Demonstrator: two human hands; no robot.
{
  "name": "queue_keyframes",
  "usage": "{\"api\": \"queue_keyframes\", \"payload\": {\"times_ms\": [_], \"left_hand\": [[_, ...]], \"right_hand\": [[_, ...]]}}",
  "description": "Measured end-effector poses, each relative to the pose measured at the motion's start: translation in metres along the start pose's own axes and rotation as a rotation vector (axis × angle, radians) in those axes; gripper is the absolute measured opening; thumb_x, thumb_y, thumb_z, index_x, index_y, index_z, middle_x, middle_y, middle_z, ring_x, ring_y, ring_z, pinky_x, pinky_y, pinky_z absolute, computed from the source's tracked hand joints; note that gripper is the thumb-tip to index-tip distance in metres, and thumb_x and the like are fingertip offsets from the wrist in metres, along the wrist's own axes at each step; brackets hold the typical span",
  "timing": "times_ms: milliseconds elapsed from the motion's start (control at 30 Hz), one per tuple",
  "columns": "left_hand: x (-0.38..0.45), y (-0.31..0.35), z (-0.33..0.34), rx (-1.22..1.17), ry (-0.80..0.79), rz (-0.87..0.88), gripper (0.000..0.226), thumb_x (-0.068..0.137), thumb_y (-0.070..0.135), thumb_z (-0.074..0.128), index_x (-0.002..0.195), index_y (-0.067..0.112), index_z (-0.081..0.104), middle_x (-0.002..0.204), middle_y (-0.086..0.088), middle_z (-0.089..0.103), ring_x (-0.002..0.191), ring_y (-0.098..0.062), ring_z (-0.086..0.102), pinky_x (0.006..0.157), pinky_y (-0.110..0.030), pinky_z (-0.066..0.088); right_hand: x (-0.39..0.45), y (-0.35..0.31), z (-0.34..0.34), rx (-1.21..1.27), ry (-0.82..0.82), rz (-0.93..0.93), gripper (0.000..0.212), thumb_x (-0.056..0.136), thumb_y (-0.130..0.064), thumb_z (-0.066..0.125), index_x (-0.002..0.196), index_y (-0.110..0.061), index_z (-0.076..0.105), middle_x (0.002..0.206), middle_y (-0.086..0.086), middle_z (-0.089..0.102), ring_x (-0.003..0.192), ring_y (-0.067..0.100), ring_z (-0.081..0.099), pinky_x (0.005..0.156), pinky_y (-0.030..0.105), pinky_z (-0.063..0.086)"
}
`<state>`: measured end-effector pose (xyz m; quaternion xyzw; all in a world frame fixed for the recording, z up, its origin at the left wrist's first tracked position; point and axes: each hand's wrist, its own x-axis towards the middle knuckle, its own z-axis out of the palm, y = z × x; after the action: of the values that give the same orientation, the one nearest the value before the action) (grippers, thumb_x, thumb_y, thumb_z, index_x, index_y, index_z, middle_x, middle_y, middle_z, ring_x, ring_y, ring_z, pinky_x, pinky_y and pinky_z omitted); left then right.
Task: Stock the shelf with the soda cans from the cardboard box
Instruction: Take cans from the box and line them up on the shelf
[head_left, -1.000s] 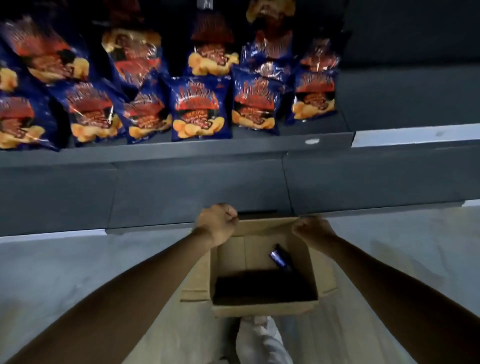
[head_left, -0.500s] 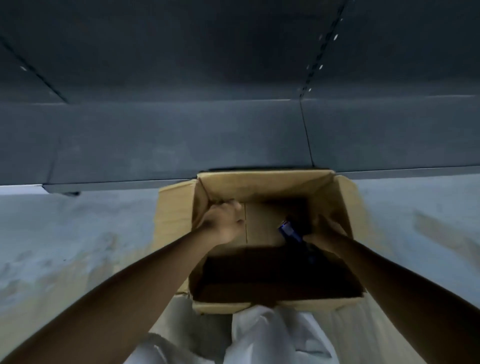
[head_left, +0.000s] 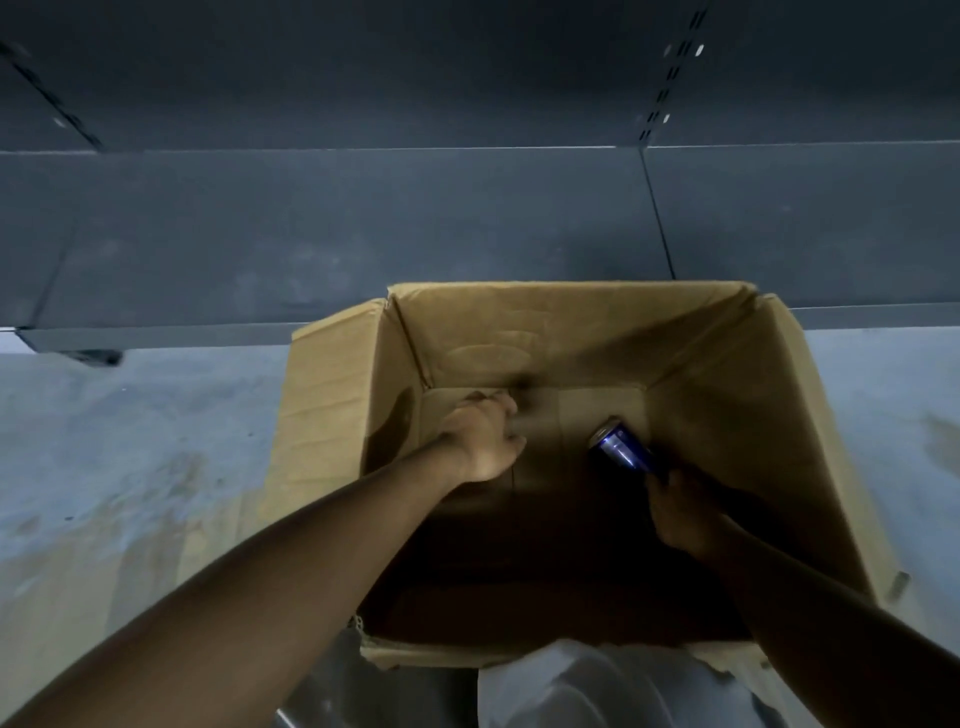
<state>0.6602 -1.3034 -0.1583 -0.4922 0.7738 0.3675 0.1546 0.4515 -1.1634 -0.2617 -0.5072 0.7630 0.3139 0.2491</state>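
Note:
The open cardboard box (head_left: 727, 395) sits on the floor against the base of the dark grey shelf (head_left: 363, 234). One blue soda can (head_left: 619, 446) lies tilted near the box's back right corner. My right hand (head_left: 680, 512) is deep in the shadowed box and grips the can's near end. My left hand (head_left: 483, 440) is inside the box at the back left, just above the bottom, its fingers curled under with nothing visible in them. The near half of the box bottom is too dark to make out.
The grey concrete floor (head_left: 130, 441) spreads to the left and right of the box. The box's left flap (head_left: 327, 405) is folded outward. My light-coloured trouser leg (head_left: 597, 686) touches the box's near wall. A slotted shelf upright (head_left: 670, 88) stands at the upper right.
The view has dropped from the snack bags to the box, which now looks closer. Both hands went from the box's rim down inside it. My right hand has closed round the blue can.

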Motion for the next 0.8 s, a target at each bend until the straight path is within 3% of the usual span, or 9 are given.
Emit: {"api": "queue_keyframes", "payload": {"times_ms": [67,133,233,367,400,467,533,667,800], "left_hand": [[0.001,0.001,0.004,-0.011,-0.005,-0.002,0.048,0.096,0.035,0.051,0.140,0.020,0.040,0.142,-0.006,0.042,0.133,-0.023,0.036,0.104,-0.029,0.033],[0.000,0.001,0.007,-0.014,-0.012,-0.002,0.049,0.096,0.035,0.051,0.141,0.021,0.039,0.143,-0.006,0.041,0.134,-0.023,0.036,0.104,-0.030,0.033],[-0.002,0.000,0.009,-0.018,-0.013,0.003,0.049,0.096,0.035,0.052,0.141,0.022,0.039,0.142,-0.006,0.041,0.133,-0.024,0.037,0.103,-0.030,0.035],[-0.006,-0.003,0.007,-0.001,-0.016,0.020,0.050,0.095,0.035,0.052,0.141,0.022,0.038,0.141,-0.006,0.042,0.132,-0.023,0.039,0.102,-0.029,0.036],[-0.006,-0.004,0.006,0.000,-0.016,0.021,0.050,0.095,0.035,0.052,0.142,0.022,0.038,0.141,-0.006,0.043,0.132,-0.023,0.038,0.102,-0.030,0.036],[-0.007,-0.004,0.005,0.006,-0.018,0.023,0.050,0.095,0.035,0.052,0.142,0.022,0.038,0.141,-0.006,0.043,0.133,-0.023,0.038,0.102,-0.030,0.035],[-0.007,-0.003,0.004,0.020,-0.017,0.021,0.051,0.095,0.035,0.053,0.142,0.022,0.038,0.141,-0.006,0.043,0.133,-0.024,0.037,0.103,-0.030,0.035],[-0.007,0.000,0.004,0.038,-0.030,0.011,0.053,0.092,0.037,0.056,0.140,0.023,0.038,0.143,-0.007,0.041,0.134,-0.025,0.037,0.106,-0.032,0.035],[-0.021,0.006,-0.005,0.044,-0.064,0.002,0.057,0.091,0.035,0.059,0.142,0.025,0.036,0.147,-0.007,0.036,0.135,-0.027,0.037,0.105,-0.034,0.037]], "right_hand": [[0.015,-0.002,0.016,0.136,0.105,0.062,0.058,0.093,-0.031,0.025,0.139,0.000,0.042,0.128,0.024,0.052,0.117,0.033,0.053,0.086,0.028,0.046],[0.033,0.001,0.030,0.153,0.135,0.073,0.062,0.069,-0.036,0.036,0.097,0.006,0.072,0.085,0.025,0.067,0.074,0.036,0.066,0.057,0.026,0.046],[0.046,-0.003,0.057,-0.044,0.355,-0.092,0.053,0.026,-0.010,0.062,0.068,0.023,0.064,0.058,0.038,0.054,0.044,0.043,0.053,0.062,0.044,0.037],[0.020,-0.012,0.020,0.073,0.184,-0.003,0.062,0.018,-0.008,0.080,0.070,0.021,0.064,0.063,0.034,0.057,0.050,0.040,0.058,0.057,0.039,0.048],[0.007,-0.016,0.004,0.043,0.054,0.074,0.075,0.033,-0.015,0.088,0.092,0.023,0.061,0.085,0.039,0.059,0.072,0.045,0.064,0.066,0.042,0.053],[-0.004,-0.013,-0.011,0.184,0.009,0.094,0.062,0.087,-0.019,0.062,0.136,0.008,0.037,0.136,0.031,0.040,0.125,0.041,0.045,0.100,0.042,0.041],[-0.005,-0.006,-0.013,0.305,0.018,0.035,0.050,0.101,-0.019,0.037,0.146,0.000,0.025,0.150,0.023,0.027,0.138,0.037,0.030,0.112,0.042,0.028],[-0.015,-0.003,-0.037,0.502,-0.226,0.075,0.047,0.090,-0.024,0.056,0.132,-0.004,0.047,0.133,0.014,0.053,0.122,0.028,0.053,0.096,0.029,0.043],[-0.028,-0.001,-0.067,0.690,-0.413,0.019,0.056,0.038,-0.021,0.077,0.091,-0.007,0.065,0.091,0.013,0.070,0.084,0.027,0.069,0.072,0.032,0.056]]}}
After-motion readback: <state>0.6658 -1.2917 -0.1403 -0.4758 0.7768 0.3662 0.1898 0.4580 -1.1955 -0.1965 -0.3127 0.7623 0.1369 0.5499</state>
